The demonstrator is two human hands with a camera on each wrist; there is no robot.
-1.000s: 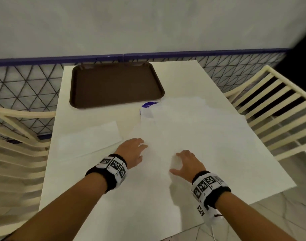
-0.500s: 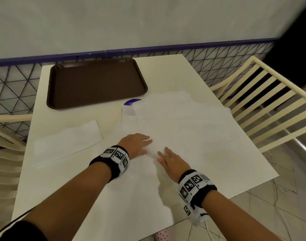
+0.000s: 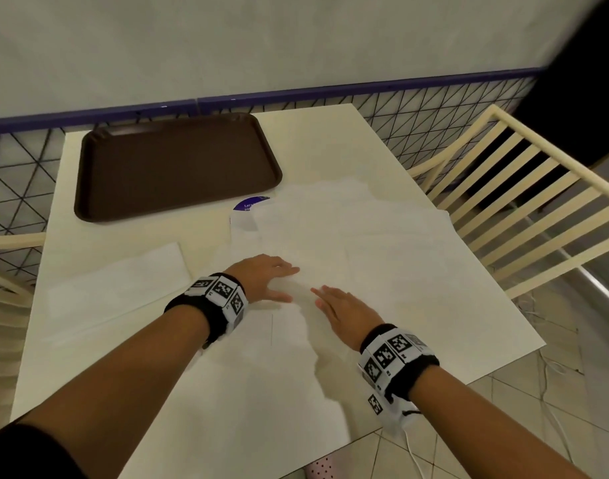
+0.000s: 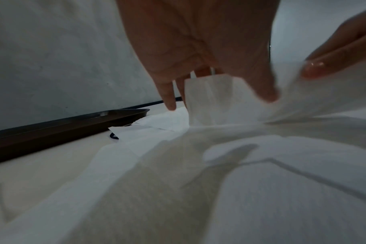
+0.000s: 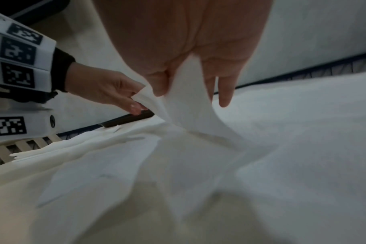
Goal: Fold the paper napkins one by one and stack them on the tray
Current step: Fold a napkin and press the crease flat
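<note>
Your left hand (image 3: 267, 275) and right hand (image 3: 344, 307) both pinch the raised edge of the top napkin (image 3: 382, 271), which spreads away rightward on the worktop (image 3: 330, 143), while the tray (image 3: 175, 164) lies far-left, nearer your left.

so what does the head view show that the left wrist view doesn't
Only the head view: the whole brown tray with nothing on it, a folded napkin at the table's left, the chair.
Only the left wrist view: the left hand pinching a raised napkin edge.
Both: spread napkins, both hands, including the right hand.
</note>
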